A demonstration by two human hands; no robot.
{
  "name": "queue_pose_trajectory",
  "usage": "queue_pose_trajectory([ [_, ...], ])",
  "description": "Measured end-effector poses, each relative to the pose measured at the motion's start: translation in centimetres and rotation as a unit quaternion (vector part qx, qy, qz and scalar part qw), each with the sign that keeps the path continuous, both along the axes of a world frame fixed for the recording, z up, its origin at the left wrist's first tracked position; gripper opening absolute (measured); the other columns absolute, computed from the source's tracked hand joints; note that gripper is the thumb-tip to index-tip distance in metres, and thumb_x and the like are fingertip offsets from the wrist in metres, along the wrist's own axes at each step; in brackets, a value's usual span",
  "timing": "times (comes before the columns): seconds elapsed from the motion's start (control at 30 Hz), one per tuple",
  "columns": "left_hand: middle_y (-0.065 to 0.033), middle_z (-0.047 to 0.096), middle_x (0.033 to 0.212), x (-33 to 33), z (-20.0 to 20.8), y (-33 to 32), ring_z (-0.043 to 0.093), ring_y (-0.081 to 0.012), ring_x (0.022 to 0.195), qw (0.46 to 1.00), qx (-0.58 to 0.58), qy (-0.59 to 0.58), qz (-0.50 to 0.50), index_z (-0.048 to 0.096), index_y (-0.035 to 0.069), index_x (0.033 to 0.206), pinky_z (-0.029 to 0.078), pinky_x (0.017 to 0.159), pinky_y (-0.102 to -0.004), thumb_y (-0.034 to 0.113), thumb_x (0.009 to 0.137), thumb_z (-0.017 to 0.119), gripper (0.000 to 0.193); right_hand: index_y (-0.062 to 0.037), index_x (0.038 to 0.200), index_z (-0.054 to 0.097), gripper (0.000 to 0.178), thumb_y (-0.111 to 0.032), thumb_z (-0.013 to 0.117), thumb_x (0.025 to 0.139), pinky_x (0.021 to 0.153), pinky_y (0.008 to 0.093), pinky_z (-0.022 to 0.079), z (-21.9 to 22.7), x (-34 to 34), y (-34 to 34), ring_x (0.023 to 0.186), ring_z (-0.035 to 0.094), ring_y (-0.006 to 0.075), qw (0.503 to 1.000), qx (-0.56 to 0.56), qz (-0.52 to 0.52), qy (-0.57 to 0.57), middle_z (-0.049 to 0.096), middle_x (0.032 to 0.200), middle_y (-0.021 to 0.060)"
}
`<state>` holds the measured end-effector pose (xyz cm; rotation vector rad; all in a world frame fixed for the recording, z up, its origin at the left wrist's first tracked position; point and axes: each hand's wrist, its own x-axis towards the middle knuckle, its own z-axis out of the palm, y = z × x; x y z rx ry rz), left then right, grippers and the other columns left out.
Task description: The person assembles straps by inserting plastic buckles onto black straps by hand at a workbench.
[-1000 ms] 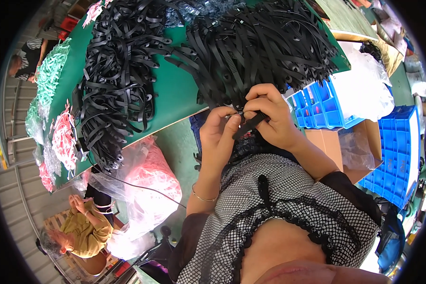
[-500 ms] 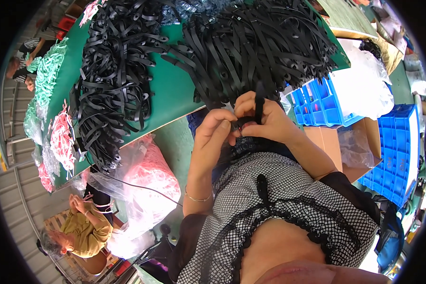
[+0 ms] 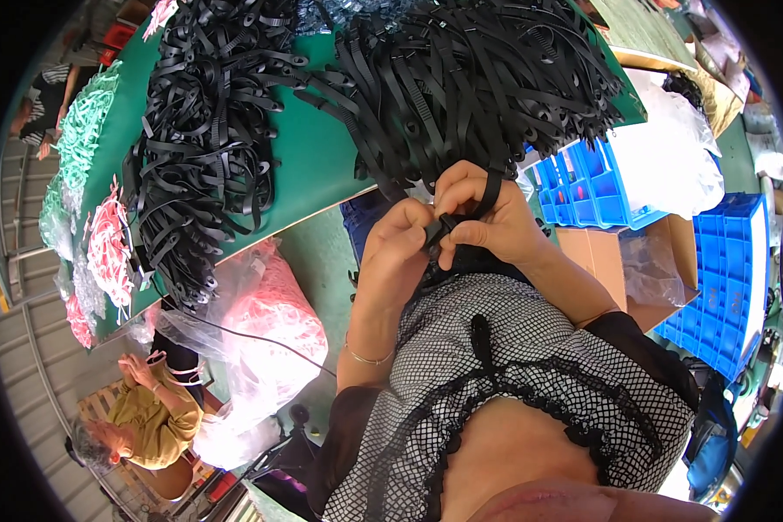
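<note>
Both hands meet just off the near edge of the green table, in front of my body. A black strap loops up between the fingers of my right hand, which is closed on it. My left hand pinches the strap's other part, where a small dark piece shows between the hands; its exact shape is hidden by the fingers. Beyond my hands lies a wide pile of black straps with ridged sections and holed ends. Another heap of black straps runs down the table's left part.
The green table spans the far side. Pink straps and mint-green straps lie at its left end. A clear bag of pink pieces stands below. Blue crates and a cardboard box are at right. A seated person works at lower left.
My fingers have shifted on the strap, which now bends in a loop over my right hand instead of sticking up. My left hand has turned slightly.
</note>
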<state>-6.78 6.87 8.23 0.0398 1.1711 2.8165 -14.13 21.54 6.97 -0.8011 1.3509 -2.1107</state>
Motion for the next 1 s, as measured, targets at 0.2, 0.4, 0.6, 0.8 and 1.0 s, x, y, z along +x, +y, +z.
queue_pose_trajectory([
  [0.2, -0.007, 0.055, 0.078, 0.1, 0.0, -0.1, 0.051, -0.0128, 0.064, 0.998, -0.051, -0.041, 0.009, 0.045, 0.005, 0.081, 0.041, 0.058, -0.024, 0.011, 0.081, 0.055, 0.011, -0.0011, 0.09, 0.06, 0.022, -0.004, 0.07, 0.07, 0.072, 0.0238, 0.042, -0.1, -0.3, 0.0, 0.082, 0.051, 0.0114, 0.998, 0.011, -0.009, 0.055, 0.049, 0.096, 0.0054],
  [0.4, -0.0032, 0.053, 0.08, -0.1, -0.3, 0.1, 0.051, -0.0088, 0.066, 0.998, 0.022, -0.055, 0.021, 0.047, 0.005, 0.088, 0.04, 0.057, -0.0186, 0.006, 0.08, 0.06, 0.015, -0.0042, 0.091, 0.062, 0.019, -0.001, 0.065, 0.073, 0.07, 0.0244, 0.043, 0.4, -0.7, 0.0, 0.082, 0.053, 0.0134, 0.973, 0.076, -0.039, 0.214, 0.05, 0.096, 0.0059],
  [0.6, -0.0047, 0.057, 0.084, 0.5, 0.1, -0.3, 0.054, -0.0084, 0.072, 0.984, -0.127, -0.046, 0.114, 0.053, 0.001, 0.096, 0.043, 0.061, -0.0186, 0.001, 0.078, 0.061, 0.019, -0.0015, 0.084, 0.061, 0.008, -0.005, 0.054, 0.083, 0.064, 0.0248, 0.043, 1.7, -0.5, 0.9, 0.072, 0.054, 0.0143, 0.953, 0.147, -0.157, 0.211, 0.054, 0.083, 0.0063],
  [0.8, -0.0048, 0.06, 0.081, 0.5, 1.0, -0.1, 0.057, -0.011, 0.077, 0.961, -0.254, 0.015, 0.107, 0.057, -0.001, 0.091, 0.046, 0.064, -0.0213, 0.002, 0.077, 0.063, 0.016, -0.0003, 0.071, 0.056, 0.019, -0.012, 0.052, 0.086, 0.051, 0.0225, 0.035, 1.4, 0.0, 0.7, 0.054, 0.045, 0.0074, 0.972, 0.205, -0.007, 0.118, 0.054, 0.063, 0.0014],
  [1.0, -0.0045, 0.056, 0.063, 0.6, 0.5, -0.9, 0.05, -0.0056, 0.057, 0.925, -0.377, 0.047, 0.023, 0.057, -0.001, 0.071, 0.034, 0.048, -0.0184, 0.013, 0.078, 0.061, 0.017, -0.0008, 0.066, 0.056, 0.021, -0.012, 0.055, 0.083, 0.05, 0.0221, 0.034, 1.6, 0.1, 0.7, 0.056, 0.045, 0.0051, 0.99, 0.119, 0.07, -0.029, 0.051, 0.06, -0.0005],
])
